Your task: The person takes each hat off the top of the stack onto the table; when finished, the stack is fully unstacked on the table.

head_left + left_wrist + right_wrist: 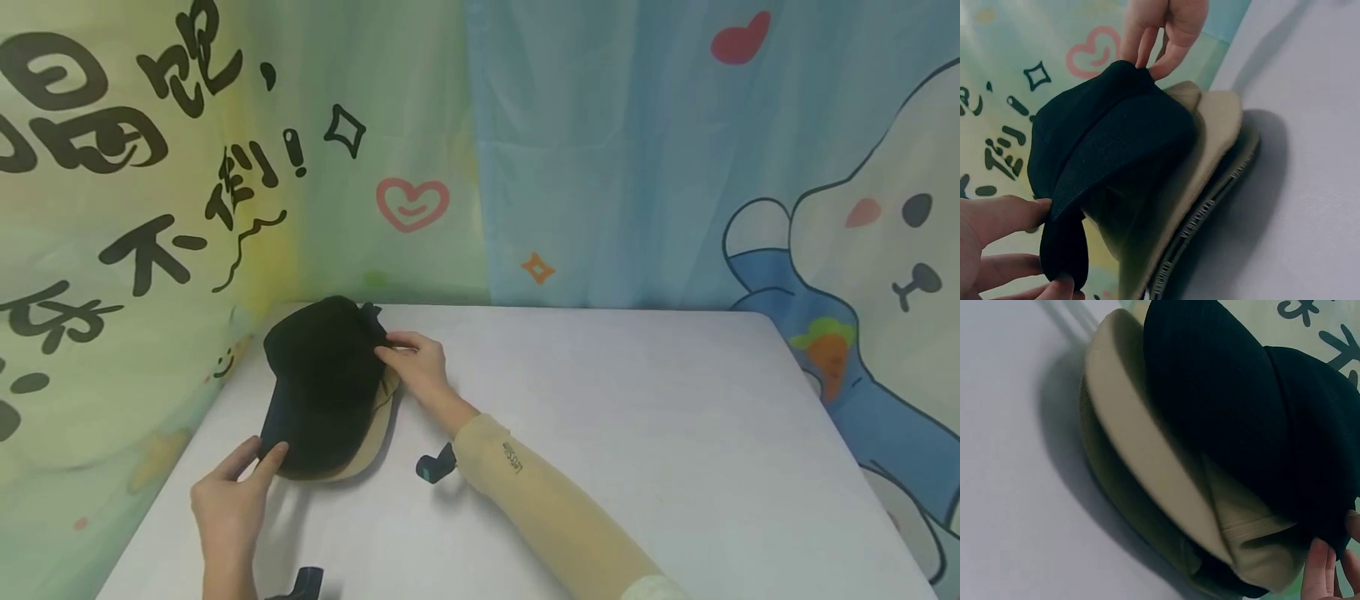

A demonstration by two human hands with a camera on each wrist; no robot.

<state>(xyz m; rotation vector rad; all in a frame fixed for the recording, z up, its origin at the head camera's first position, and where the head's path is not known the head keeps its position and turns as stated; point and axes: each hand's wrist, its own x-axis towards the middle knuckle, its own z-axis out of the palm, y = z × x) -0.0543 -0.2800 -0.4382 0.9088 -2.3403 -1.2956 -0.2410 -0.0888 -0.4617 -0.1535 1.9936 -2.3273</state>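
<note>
A black baseball cap [322, 383] lies on top of a stack at the left of the table. Beneath it shows a beige cap [1147, 444], and under that an olive-green cap [1105, 447], whose edge carries a lettered band in the left wrist view. With thumb and fingers, my left hand [232, 500] pinches the near left edge of the black cap. At the far right side of that cap, my right hand [416, 362] pinches its edge between thumb and fingers. The black cap's brim hides most of the beige crown.
The stack stands on a white table [637, 433] close to its left edge. Behind hangs a printed curtain [585, 150] with hearts, lettering and a cartoon animal. A small dark device [435, 464] shows beside the right forearm, another [306, 582] by the left wrist.
</note>
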